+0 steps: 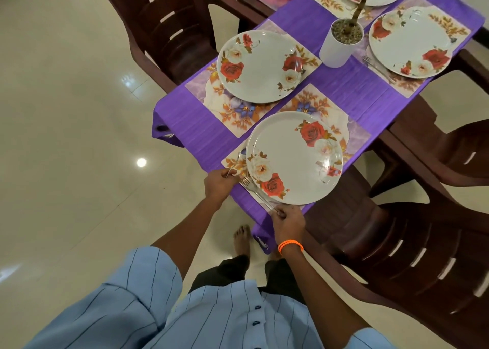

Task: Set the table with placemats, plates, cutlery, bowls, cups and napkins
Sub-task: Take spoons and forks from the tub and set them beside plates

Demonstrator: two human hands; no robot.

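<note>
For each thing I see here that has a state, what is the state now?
Left hand: pinches a fork beside the nearest plate.
Right hand: holds the handle of a second fork at the plate's edge.
Nearest plate: empty, on its placemat.
Left plate: empty, no cutlery visible.
Far right plate: empty, cutlery beside it.

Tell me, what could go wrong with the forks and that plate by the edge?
The nearest plate sits close to the table corner, so a bump from the right hand might push it off. The fork that this hand holds lies right against the plate's rim and could slide under it. The left hand pinches another fork above the placemat edge; dropped, it may fall to the floor.
</note>
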